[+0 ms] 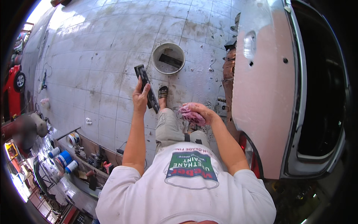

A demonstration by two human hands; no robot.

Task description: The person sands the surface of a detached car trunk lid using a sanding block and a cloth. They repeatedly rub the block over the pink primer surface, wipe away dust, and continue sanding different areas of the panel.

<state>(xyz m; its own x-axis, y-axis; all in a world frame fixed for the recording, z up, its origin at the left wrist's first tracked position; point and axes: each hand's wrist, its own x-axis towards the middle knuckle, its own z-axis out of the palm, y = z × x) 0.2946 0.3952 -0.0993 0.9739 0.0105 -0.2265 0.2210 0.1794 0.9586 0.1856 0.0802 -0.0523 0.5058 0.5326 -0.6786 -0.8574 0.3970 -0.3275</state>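
My left hand [140, 98] grips a long, dark, flat block [145, 84], which looks like a sanding block, and holds it up at a slant above the floor. The thumb lies across its face. In front of my waist, my right hand [203, 111] is closed around a bunched pink and white rag [192, 115]. Ahead of my feet a round white bucket [153, 64] stands on the floor. Inside it lies another dark flat block [170, 60]. To my right is a car body panel [264, 97] coated in dull pink, with a bare, shiny patch near its far end.
Wet smears and dirt mark the tiled floor [100, 67]. At lower left, a long low trough [85, 149] holds tools beside paint cans [63, 158]. Another person [26, 128] is at the left, near a red car [14, 91]. A tool with a cord [44, 80] lies on the floor.
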